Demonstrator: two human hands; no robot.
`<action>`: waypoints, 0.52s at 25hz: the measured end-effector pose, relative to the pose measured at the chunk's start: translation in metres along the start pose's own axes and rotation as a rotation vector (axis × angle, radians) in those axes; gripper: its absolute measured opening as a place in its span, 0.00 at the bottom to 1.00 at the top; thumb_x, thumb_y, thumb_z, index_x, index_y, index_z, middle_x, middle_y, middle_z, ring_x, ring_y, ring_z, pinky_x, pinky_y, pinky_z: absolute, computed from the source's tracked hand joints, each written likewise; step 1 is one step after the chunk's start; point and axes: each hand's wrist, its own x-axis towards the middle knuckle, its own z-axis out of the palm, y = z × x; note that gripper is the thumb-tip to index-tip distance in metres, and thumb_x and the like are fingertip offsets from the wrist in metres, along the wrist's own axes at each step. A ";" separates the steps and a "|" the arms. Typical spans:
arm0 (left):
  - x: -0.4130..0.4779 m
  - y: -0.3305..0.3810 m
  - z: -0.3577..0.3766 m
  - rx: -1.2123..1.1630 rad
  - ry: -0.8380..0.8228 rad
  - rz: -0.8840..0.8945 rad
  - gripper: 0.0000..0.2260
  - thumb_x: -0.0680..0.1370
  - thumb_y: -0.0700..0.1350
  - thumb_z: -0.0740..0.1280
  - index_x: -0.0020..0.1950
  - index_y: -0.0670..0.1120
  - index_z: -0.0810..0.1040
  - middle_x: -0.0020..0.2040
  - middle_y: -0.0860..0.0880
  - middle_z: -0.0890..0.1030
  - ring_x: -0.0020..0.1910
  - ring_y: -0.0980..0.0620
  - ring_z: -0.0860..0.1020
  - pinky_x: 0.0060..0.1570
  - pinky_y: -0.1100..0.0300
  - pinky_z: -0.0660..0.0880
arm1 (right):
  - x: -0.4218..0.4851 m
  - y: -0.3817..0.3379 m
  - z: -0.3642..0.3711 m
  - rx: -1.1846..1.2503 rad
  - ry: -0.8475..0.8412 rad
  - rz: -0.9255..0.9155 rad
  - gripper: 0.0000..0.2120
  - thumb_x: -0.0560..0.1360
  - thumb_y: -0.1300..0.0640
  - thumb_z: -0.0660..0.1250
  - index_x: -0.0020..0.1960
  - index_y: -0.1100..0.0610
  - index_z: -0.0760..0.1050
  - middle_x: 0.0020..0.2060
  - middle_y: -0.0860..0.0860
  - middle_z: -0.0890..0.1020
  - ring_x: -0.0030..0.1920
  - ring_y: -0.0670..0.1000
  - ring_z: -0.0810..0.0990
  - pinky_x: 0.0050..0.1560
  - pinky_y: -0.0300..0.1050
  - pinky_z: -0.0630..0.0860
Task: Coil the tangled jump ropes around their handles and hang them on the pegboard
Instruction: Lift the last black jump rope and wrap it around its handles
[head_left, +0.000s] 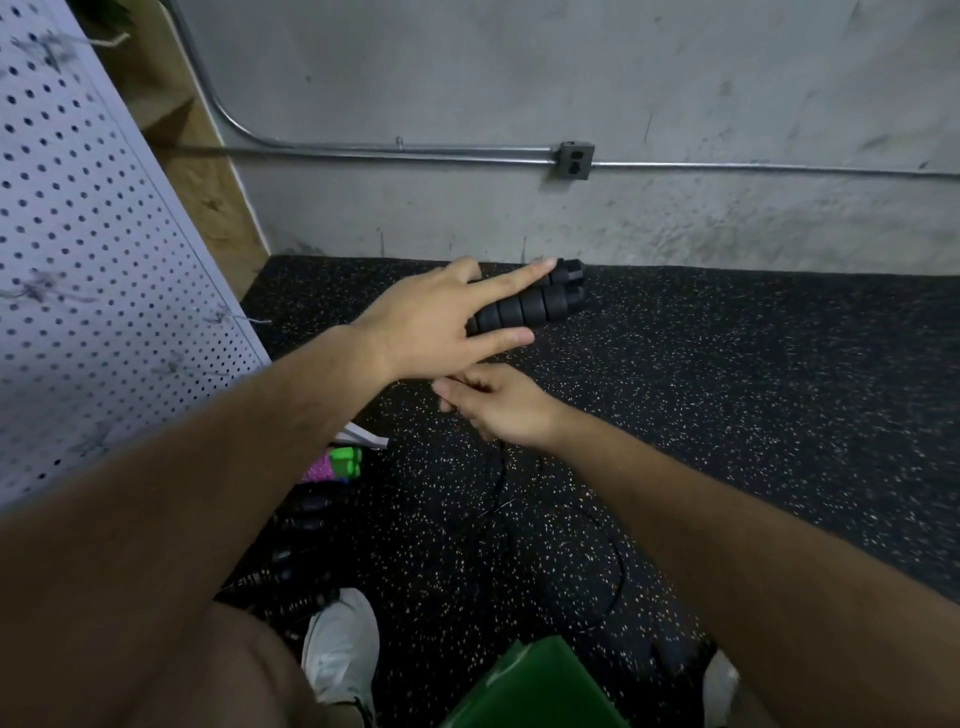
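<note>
Our left hand (431, 322) grips two black foam handles (524, 306) side by side, to the right of the leaning pegboard (104, 260), probably keeping them paired as a core for winding. Just below it, our right hand (498, 408) pinches the thin black cord (622, 571), which trails in loose loops on the floor. What may be a green bin (535, 686) shows one corner; we cannot see its contents.

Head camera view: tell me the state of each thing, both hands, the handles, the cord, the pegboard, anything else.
left hand: grips both black handles, index finger straight along them
black handles: side by side, lifted, no cord wound on
right hand: pinches the black cord
black cord: loose, uncoiled, looping down
pegboard: no rope hung on the visible part
pink and green handles: lying on the floor
</note>
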 end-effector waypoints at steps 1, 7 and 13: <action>-0.002 -0.004 -0.002 0.002 -0.004 0.000 0.30 0.76 0.73 0.49 0.74 0.76 0.39 0.50 0.51 0.69 0.42 0.55 0.72 0.41 0.59 0.67 | -0.008 0.008 -0.015 -0.058 -0.007 0.014 0.14 0.82 0.45 0.63 0.43 0.52 0.79 0.26 0.43 0.73 0.28 0.44 0.71 0.34 0.43 0.72; -0.005 -0.002 0.004 0.112 -0.096 0.117 0.30 0.73 0.76 0.45 0.73 0.77 0.37 0.53 0.49 0.71 0.44 0.51 0.74 0.45 0.53 0.75 | -0.057 0.029 -0.098 -0.198 0.090 0.101 0.10 0.82 0.48 0.64 0.47 0.51 0.81 0.30 0.42 0.74 0.27 0.38 0.70 0.31 0.33 0.67; -0.001 0.019 0.026 0.248 -0.118 0.260 0.29 0.74 0.73 0.37 0.74 0.73 0.32 0.55 0.46 0.71 0.50 0.49 0.75 0.49 0.51 0.77 | -0.082 0.019 -0.117 -0.099 0.227 0.132 0.16 0.79 0.46 0.66 0.35 0.52 0.76 0.28 0.46 0.72 0.28 0.46 0.68 0.34 0.43 0.63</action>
